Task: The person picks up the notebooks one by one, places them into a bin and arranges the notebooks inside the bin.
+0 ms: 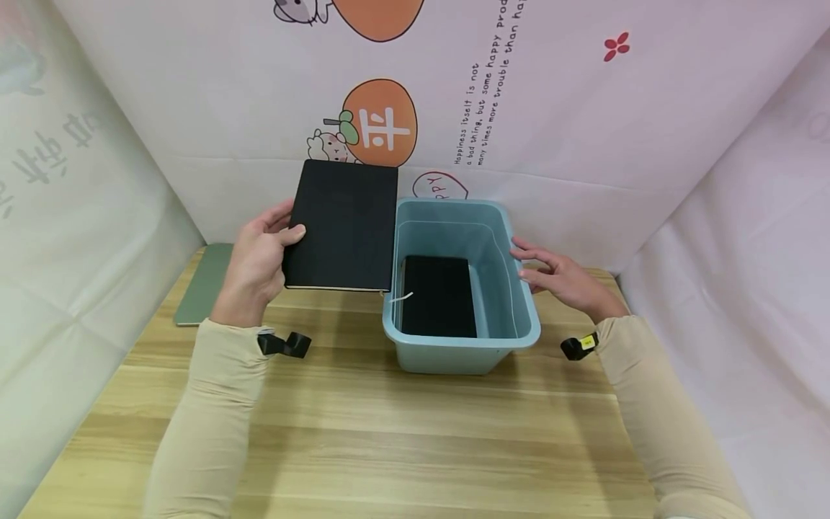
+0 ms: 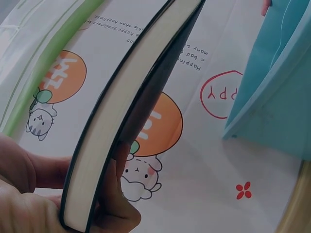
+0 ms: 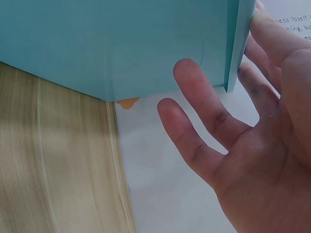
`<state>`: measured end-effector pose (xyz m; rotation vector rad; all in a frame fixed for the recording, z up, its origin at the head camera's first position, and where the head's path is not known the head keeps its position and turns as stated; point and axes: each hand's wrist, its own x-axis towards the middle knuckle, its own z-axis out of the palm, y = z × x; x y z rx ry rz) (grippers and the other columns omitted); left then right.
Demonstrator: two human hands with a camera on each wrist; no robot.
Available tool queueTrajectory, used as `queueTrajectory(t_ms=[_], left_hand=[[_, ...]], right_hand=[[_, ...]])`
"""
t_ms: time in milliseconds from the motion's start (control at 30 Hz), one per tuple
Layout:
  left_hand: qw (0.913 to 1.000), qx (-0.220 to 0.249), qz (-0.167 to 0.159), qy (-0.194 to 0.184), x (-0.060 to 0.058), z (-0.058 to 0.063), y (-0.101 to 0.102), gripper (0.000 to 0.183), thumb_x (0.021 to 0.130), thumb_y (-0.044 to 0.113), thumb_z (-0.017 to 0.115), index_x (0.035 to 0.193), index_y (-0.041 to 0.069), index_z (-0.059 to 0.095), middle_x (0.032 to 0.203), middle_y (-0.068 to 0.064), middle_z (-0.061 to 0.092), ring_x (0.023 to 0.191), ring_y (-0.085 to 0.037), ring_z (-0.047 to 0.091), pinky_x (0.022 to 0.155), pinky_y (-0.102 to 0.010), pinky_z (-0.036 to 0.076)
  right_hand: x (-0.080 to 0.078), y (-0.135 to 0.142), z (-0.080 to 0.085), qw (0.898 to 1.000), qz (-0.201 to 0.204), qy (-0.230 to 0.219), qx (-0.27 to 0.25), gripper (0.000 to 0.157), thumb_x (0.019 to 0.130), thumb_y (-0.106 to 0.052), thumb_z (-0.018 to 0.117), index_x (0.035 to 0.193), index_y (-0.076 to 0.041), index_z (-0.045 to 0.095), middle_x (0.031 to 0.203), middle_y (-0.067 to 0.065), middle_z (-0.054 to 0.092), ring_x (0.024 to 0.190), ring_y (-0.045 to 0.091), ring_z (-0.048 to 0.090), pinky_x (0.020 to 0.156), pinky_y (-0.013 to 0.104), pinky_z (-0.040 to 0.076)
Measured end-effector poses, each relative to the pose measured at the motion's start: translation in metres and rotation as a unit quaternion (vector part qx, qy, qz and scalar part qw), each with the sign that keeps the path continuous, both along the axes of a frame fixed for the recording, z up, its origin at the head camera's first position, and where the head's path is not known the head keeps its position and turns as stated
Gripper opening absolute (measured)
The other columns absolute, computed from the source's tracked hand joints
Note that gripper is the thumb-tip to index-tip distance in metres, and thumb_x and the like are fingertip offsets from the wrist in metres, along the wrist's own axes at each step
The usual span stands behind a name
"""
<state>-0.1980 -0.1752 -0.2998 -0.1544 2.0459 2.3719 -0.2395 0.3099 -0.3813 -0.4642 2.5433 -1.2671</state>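
Note:
My left hand (image 1: 256,252) grips a black hardcover notebook (image 1: 344,227) by its left edge, thumb on the front cover. The notebook is raised to the left of a blue plastic bin (image 1: 463,342); its cream page block (image 2: 104,131) shows in the left wrist view. A thin pale ribbon (image 1: 402,297) pokes out by its lower right corner, over the bin's left rim. Inside the bin, another black notebook (image 1: 439,295) lies on the floor. My right hand (image 1: 564,281) touches the bin's right rim, its fingers spread and fairly straight.
A green flat item (image 1: 204,288) lies at the table's left, partly hidden behind my left arm. The wooden table (image 1: 389,440) meets a white printed cloth (image 1: 551,94) at the back; more white cloth hangs on both sides.

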Motion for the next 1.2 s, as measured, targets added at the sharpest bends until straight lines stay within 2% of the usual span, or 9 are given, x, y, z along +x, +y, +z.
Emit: queueTrajectory(t_ms=[267,567,767,1000,1200], left_hand=[[1.0000,0.004,0.001,-0.003,-0.005,0.000,0.011,0.057,0.104,0.005,0.053,0.158,0.019,0.040,0.145,-0.002,0.047,0.126,-0.021,0.053,0.118,-0.044,0.041],[1.0000,0.003,-0.001,-0.003,-0.011,0.001,0.025,0.056,0.104,0.004,0.054,0.157,0.018,0.042,0.136,0.000,0.051,0.125,-0.021,0.055,0.117,-0.044,0.043],[1.0000,-0.006,0.002,-0.001,-0.015,0.004,0.035,0.056,0.104,0.003,0.053,0.156,0.017,0.043,0.134,-0.001,0.051,0.122,-0.020,0.056,0.114,-0.040,0.046],[0.9999,-0.007,0.007,0.004,-0.021,0.004,0.047,0.054,0.103,0.002,0.054,0.154,0.016,0.046,0.126,0.002,0.053,0.117,-0.019,0.058,0.112,-0.039,0.048],[0.9999,-0.006,0.014,0.005,-0.025,0.005,0.056,0.053,0.102,0.002,0.055,0.153,0.015,0.048,0.127,0.000,0.052,0.117,-0.020,0.058,0.111,-0.039,0.048]], right_hand=[[0.000,0.000,0.001,1.000,-0.005,0.001,0.002,0.053,0.104,-0.039,0.058,0.154,-0.027,0.046,0.169,-0.024,0.018,0.116,-0.006,0.063,0.099,0.044,0.057],[0.000,0.002,0.001,1.000,-0.001,0.006,0.000,0.053,0.105,-0.036,0.058,0.155,-0.026,0.046,0.170,-0.021,0.019,0.114,-0.005,0.064,0.095,0.037,0.059],[0.002,0.000,0.003,1.000,-0.002,0.005,0.001,0.054,0.104,-0.037,0.059,0.155,-0.024,0.046,0.170,-0.018,0.020,0.115,-0.001,0.066,0.095,0.037,0.059],[0.002,-0.001,0.003,1.000,-0.002,-0.004,-0.002,0.054,0.104,-0.038,0.059,0.155,-0.026,0.046,0.169,-0.023,0.020,0.115,-0.001,0.066,0.097,0.041,0.058],[0.000,-0.001,0.002,1.000,0.002,-0.002,-0.003,0.054,0.104,-0.036,0.058,0.155,-0.025,0.045,0.170,-0.019,0.019,0.114,-0.002,0.065,0.094,0.033,0.059]])
